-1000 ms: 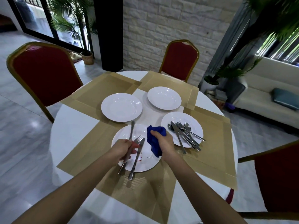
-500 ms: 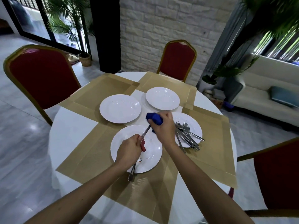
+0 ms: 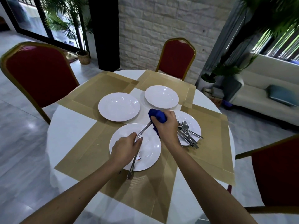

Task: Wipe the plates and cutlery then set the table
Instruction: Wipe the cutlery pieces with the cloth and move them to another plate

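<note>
You are wiping a utensil (image 3: 144, 130) at centre, left hand (image 3: 124, 151) gripping it, right hand (image 3: 165, 126) clenching the blue cloth (image 3: 157, 114) round its tip; next, likely drawing the cloth off.

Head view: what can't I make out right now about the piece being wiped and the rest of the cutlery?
All in the head view:
- Head end of the utensil: wrapped in the blue cloth inside the right hand; fork, knife or spoon cannot be told.
- Left hand covers the handles; how many pieces it grips is unclear.
- Cutlery pile on the right plate: overlapping, partly behind the right wrist; no count.
</note>
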A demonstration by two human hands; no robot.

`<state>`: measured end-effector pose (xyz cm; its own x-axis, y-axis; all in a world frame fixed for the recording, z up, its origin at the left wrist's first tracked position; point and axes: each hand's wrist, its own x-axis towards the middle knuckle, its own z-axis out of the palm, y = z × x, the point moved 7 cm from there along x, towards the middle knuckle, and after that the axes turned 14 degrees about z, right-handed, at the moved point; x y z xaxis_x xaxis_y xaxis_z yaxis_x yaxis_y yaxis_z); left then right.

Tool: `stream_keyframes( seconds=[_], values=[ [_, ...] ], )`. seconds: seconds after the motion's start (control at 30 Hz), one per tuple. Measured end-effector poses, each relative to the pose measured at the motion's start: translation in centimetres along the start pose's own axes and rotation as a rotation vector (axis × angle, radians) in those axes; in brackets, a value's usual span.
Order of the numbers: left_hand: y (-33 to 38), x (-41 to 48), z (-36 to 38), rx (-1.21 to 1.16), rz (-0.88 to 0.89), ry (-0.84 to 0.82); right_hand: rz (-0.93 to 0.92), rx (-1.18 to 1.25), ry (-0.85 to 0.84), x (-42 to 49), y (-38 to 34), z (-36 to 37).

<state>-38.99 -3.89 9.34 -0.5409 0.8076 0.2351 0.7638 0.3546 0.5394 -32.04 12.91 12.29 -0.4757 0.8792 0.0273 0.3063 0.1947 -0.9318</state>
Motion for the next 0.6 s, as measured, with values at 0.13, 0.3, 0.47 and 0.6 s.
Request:
stream_keyframes(
  seconds=[0.13,0.3,0.47,0.6],
  values=[
    [-0.3,-0.3,1.0,0.005,-0.014,-0.053,-0.135,-0.123,-0.205,-2.5,0.5,2.4],
    [-0.6,-0.3,1.7,-0.309,-0.011,-0.157,-0.052,-0.066,-0.272,-1.6,0.9,1.1],
    [-1.3,0.1,2.0,-0.216,0.028,-0.300,0.212,-0.091,-0.509,0.6,2.4,-1.5],
    [-1.0,1.1,1.9,-0.014,0.113,-0.338,0.268,-0.158,-0.509,0.8,3.3,-3.5]
  ],
)
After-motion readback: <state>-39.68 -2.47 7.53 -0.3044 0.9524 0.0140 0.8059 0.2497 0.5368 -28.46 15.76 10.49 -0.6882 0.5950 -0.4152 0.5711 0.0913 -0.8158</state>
